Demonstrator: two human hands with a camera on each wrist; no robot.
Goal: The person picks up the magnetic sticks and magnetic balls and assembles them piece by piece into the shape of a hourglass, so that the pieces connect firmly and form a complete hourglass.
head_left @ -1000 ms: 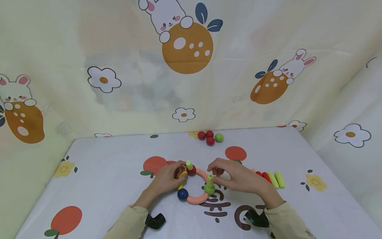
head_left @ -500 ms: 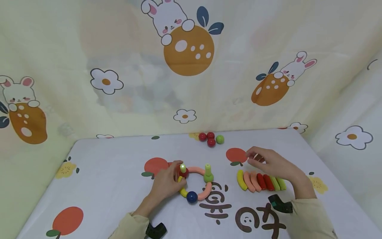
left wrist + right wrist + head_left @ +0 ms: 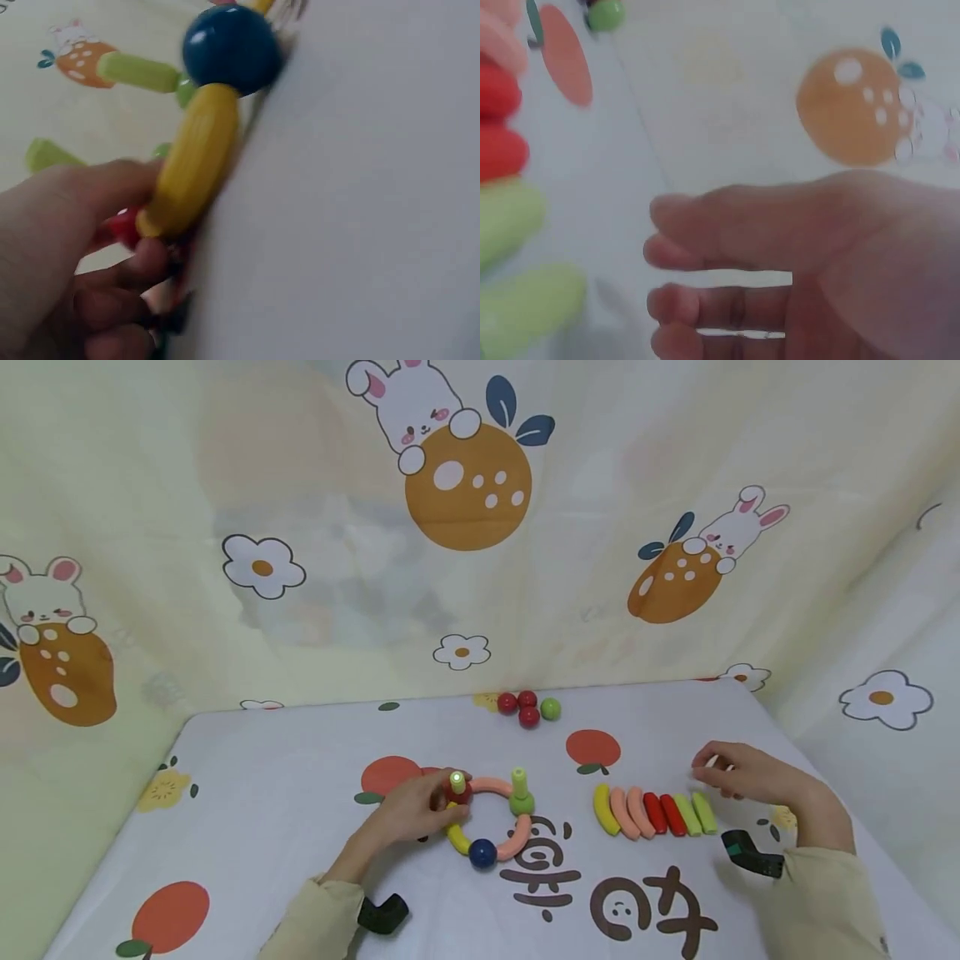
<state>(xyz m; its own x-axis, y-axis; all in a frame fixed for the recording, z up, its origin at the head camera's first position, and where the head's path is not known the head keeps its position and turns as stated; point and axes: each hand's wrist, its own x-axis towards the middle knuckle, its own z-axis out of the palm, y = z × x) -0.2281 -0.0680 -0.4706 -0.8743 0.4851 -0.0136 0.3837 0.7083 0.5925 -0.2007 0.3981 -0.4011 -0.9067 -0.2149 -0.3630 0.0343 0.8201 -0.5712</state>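
Observation:
On the tablecloth lies a ring of toy balls and curved sticks. A blue ball (image 3: 482, 853) joins a yellow curved stick (image 3: 459, 841) to a pink one (image 3: 515, 838). A green ball (image 3: 521, 803) and a red ball (image 3: 459, 793) each carry an upright light-green stick (image 3: 519, 781). My left hand (image 3: 414, 810) holds the ring where the yellow stick meets the red ball; its thumb lies against the yellow stick (image 3: 199, 161) in the left wrist view. My right hand (image 3: 757, 774) hovers beyond the right end of the stick row, fingers loosely extended and holding nothing.
A row of loose sticks lies right of the ring: a yellow one (image 3: 606, 810), pink ones (image 3: 624, 814), red ones (image 3: 655, 814) and light-green ones (image 3: 703, 814). Toward the back sit red balls (image 3: 528, 717) and a green ball (image 3: 551, 708). A patterned curtain hangs behind the table.
My right hand has left the upright stick on the green ball and moved right, past the row of sticks. The ring has turned slightly in my left hand, its blue ball shifting right.

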